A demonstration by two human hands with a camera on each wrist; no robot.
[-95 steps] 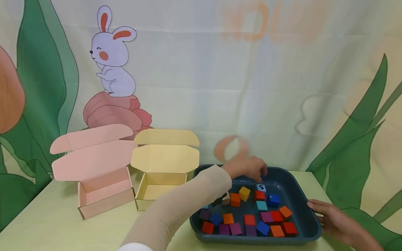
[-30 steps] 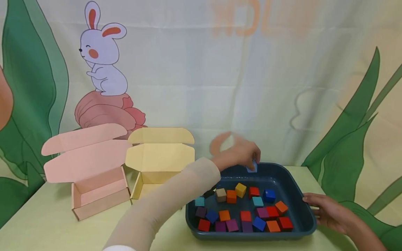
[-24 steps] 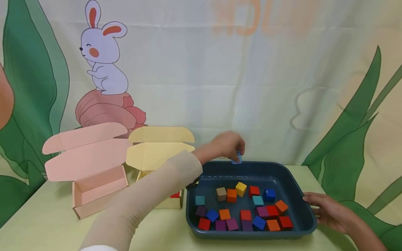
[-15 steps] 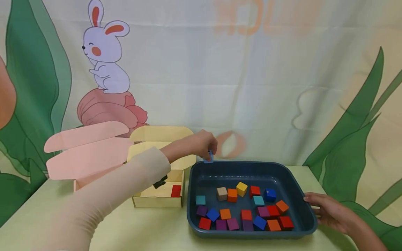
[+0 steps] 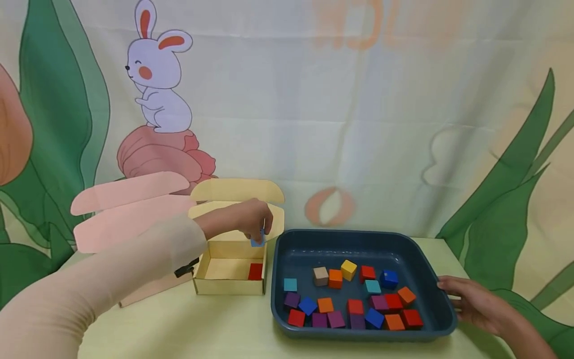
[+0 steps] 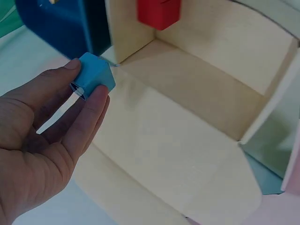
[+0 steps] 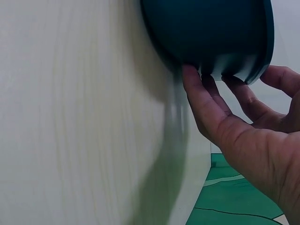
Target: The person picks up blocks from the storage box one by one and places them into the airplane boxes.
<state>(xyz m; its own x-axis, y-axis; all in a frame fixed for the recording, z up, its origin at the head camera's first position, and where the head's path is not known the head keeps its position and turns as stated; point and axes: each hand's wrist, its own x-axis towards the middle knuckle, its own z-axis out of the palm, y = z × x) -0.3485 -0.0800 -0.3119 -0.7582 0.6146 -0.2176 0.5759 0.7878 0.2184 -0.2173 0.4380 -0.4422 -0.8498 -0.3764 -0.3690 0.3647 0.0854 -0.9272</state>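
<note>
My left hand (image 5: 253,217) pinches a light blue cube (image 5: 256,243) between thumb and fingertips, above the back of the open yellow box (image 5: 228,287). The left wrist view shows the cube (image 6: 96,74) clear of the box, its sides gripped by the fingertips. Inside the box, a red cube (image 5: 255,271) sits in the right corner. My right hand (image 5: 477,304) touches the right side of the dark blue tray (image 5: 336,244). In the right wrist view its extended fingers (image 7: 206,103) rest against the tray's outer wall, the thumb at the rim.
The tray holds several coloured cubes, among them a yellow cube (image 5: 349,269), a beige cube (image 5: 320,276) and a teal cube (image 5: 290,284). Left of the yellow box stands an open pink box (image 5: 130,219), partly behind my left sleeve (image 5: 121,269). A printed curtain (image 5: 269,99) hangs behind.
My left hand has picked the light blue cube, marked 5, out of the tray and carried it left over the yellow box. The right hand stays at the tray's side.
</note>
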